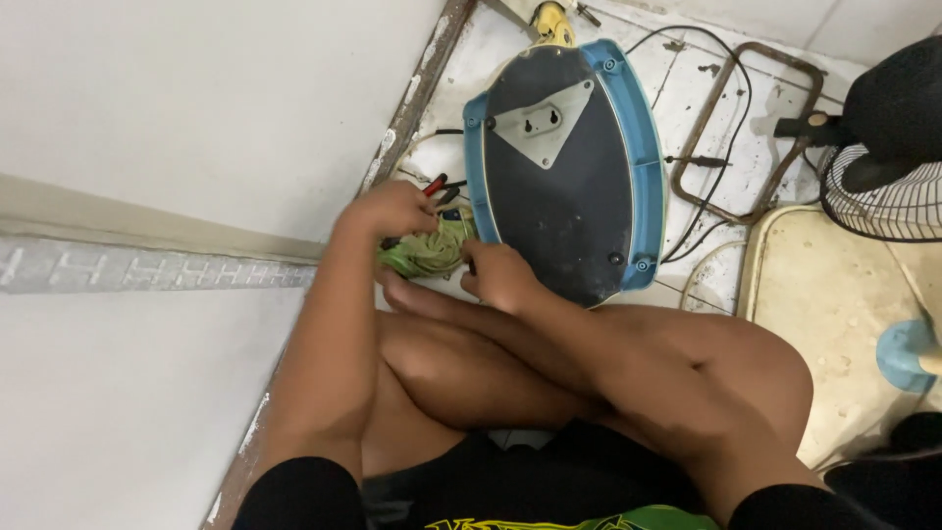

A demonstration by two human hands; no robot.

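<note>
Head view: left hand [392, 209], right hand [498, 275] grip green bundle [429, 250]; stained floor [834, 294].

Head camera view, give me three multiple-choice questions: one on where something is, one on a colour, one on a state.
1. Where is the green bundle?
A. between the two hands
B. on the fan
C. on the grey bracket

2. What colour is the oval panel's rim?
A. red
B. blue
C. white

3. How is the left hand on the bundle?
A. lifted clear of it
B. flat on the wall
C. curled down against it

Answers: 1 A, it sits between the left hand and right hand. 2 B, the edge around the dark panel is blue. 3 C, its fingers bend onto the bundle.
</note>
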